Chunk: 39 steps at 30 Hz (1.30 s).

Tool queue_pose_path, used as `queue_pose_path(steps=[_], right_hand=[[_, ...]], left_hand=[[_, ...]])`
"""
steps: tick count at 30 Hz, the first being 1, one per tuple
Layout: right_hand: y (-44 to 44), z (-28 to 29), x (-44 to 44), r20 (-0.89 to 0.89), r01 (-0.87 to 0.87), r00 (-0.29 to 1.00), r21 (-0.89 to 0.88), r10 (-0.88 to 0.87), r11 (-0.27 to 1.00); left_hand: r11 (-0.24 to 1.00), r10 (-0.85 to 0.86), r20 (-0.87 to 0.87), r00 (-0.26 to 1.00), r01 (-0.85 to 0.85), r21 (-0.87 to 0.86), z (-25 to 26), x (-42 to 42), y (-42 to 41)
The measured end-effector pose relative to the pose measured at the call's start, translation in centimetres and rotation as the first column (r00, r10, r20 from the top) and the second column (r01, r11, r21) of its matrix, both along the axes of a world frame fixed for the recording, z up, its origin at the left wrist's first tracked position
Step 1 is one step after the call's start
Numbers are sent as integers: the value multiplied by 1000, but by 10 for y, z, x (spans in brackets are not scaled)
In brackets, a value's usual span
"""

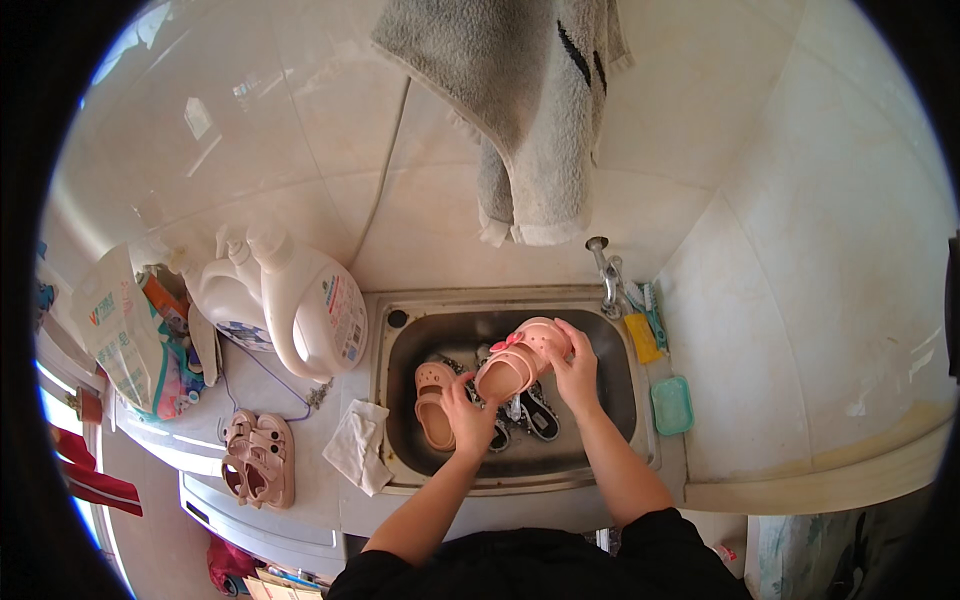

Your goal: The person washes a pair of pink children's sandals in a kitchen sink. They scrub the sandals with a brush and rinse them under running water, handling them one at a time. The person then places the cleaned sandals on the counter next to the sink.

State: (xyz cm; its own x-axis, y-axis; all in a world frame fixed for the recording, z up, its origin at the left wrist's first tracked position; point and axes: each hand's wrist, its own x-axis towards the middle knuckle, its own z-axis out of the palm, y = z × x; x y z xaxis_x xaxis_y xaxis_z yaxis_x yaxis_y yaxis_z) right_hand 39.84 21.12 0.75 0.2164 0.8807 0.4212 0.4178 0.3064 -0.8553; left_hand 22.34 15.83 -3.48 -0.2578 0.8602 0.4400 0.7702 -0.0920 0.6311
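Above a stainless-steel sink (pixel 600 450) I hold a pink foam clog (pixel 517 360) with a red-pink ornament on its strap. My right hand (pixel 576 367) grips it at the toe, while my left hand (pixel 469 416) is at the heel end. A second pink clog (pixel 433 409) rests inside the basin on the left, partly behind my left fingers. Under the held clog lies a pair of black shoes with white trim, one black shoe (pixel 541 412) showing more fully; the rest is hidden. Water seems to glint below the clog.
A chrome faucet (pixel 611 281) rises at the sink's back right, beside brushes (pixel 652 315), a yellow sponge (pixel 641 337) and a green soap dish (pixel 673 405). Left are a white cloth (pixel 360 446), pink sandals (pixel 259 457) and large detergent bottles (pixel 315 307). A grey towel (pixel 517 112) hangs above.
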Motion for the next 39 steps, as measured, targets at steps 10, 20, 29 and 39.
queue_pose_path(steps=[10, 20, 29, 39], right_hand=[[-12, -6, -16, 10, 11, 1000, 67, -12, 998], [-19, 7, -19, -113, -158, 981, -3, 156, 987], [-19, 7, -20, -100, -224, 969, 50, 228, 973], [-16, 1, -17, -158, -209, 963, 64, 216, 976]], left_hand=[[838, 169, 972, -163, 543, -55, 52, 13, 23], [691, -217, 973, -71, 693, 205, 43, 9, 32], [708, -194, 956, -221, 643, 292, 52, 7, 28], [696, -164, 971, -171, 678, 237, 48, 11, 25]])
